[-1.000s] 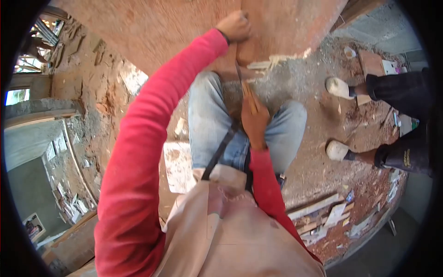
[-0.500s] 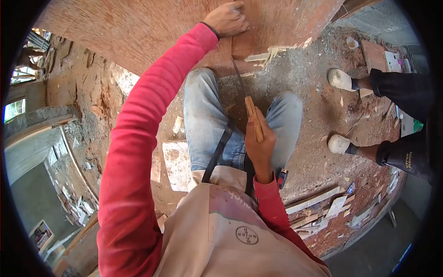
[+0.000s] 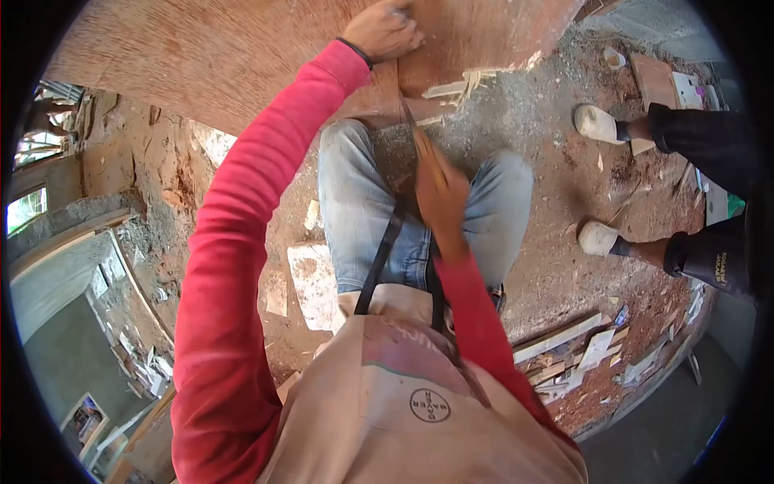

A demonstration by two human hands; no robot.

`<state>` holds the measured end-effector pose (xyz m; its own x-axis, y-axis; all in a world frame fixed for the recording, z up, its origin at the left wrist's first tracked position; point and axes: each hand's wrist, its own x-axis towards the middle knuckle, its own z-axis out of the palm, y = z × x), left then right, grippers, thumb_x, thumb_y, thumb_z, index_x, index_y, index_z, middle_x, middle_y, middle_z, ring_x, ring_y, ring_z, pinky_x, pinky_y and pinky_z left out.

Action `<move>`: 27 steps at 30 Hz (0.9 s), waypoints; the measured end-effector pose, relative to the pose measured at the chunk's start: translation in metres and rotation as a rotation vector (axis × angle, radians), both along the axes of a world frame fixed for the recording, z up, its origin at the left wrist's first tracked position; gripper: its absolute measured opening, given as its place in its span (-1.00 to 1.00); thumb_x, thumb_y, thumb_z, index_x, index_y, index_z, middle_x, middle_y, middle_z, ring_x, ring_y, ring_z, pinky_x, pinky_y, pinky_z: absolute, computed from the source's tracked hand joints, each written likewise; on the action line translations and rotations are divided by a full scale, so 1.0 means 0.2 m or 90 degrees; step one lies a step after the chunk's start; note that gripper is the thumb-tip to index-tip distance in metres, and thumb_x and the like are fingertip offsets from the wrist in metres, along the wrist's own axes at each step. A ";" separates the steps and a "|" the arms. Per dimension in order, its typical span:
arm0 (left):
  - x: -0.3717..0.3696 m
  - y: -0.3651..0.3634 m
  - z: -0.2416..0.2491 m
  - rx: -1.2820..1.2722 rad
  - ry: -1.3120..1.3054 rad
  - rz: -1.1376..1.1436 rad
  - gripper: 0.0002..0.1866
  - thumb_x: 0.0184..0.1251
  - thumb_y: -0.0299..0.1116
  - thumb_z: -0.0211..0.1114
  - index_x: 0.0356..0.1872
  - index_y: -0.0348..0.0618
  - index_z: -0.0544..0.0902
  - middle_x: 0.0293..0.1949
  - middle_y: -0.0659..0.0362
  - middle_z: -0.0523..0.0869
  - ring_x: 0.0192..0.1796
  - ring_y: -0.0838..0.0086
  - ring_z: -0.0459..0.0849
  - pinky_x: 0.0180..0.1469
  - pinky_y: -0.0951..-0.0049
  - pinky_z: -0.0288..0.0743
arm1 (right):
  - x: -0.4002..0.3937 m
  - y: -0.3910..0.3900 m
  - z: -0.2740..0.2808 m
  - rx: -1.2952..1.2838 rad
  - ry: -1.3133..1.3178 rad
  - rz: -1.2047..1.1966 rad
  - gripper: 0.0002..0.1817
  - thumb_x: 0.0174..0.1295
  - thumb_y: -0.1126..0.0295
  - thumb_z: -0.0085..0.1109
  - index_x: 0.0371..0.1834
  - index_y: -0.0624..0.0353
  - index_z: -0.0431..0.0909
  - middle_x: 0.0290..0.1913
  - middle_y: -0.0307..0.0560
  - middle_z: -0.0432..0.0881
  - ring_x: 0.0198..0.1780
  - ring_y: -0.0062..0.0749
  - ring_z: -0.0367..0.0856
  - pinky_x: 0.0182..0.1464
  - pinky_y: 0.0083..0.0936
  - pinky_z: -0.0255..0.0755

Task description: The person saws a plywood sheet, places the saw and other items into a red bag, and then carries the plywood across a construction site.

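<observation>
A large reddish-brown plywood board point(image 3: 218, 52) spans the top of the view, its near edge splintered. On it rests my left hand point(image 3: 383, 31), fingers curled in; whatever they may hold is hidden. My right hand point(image 3: 442, 194) is wrapped round the wooden handle of a handsaw point(image 3: 427, 152), between my knees. The narrow blade runs up from the handle to the near edge of the board, beside a straight line below my left hand. Motion blurs the right hand a little.
Another person's legs in dark trousers point(image 3: 709, 149) and pale shoes stand at the right. Wood offcuts point(image 3: 556, 355) lie at lower right, and a pale block point(image 3: 310, 278) sits left of my knees. A cup point(image 3: 614, 58) stands at upper right. Rubble covers the floor.
My right hand has pushed the saw up and slightly left, so less blade shows below the board. My left hand appears slightly higher and further left in view, still on the board.
</observation>
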<state>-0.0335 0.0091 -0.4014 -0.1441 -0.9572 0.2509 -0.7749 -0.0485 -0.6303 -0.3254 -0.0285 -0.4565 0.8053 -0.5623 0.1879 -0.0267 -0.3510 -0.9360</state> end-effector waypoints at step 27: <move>0.16 -0.04 -0.09 -0.068 0.054 -0.018 -0.65 0.28 -0.07 0.11 -0.72 0.21 0.56 -0.74 0.30 0.53 -0.55 0.42 0.52 -0.01 0.33 0.33 | 0.43 -0.05 -0.19 -0.048 0.113 -0.008 -0.68 0.28 0.47 0.16 0.09 0.30 0.61 -0.28 0.26 0.68 -0.32 -0.13 0.74 -0.27 -0.21 0.54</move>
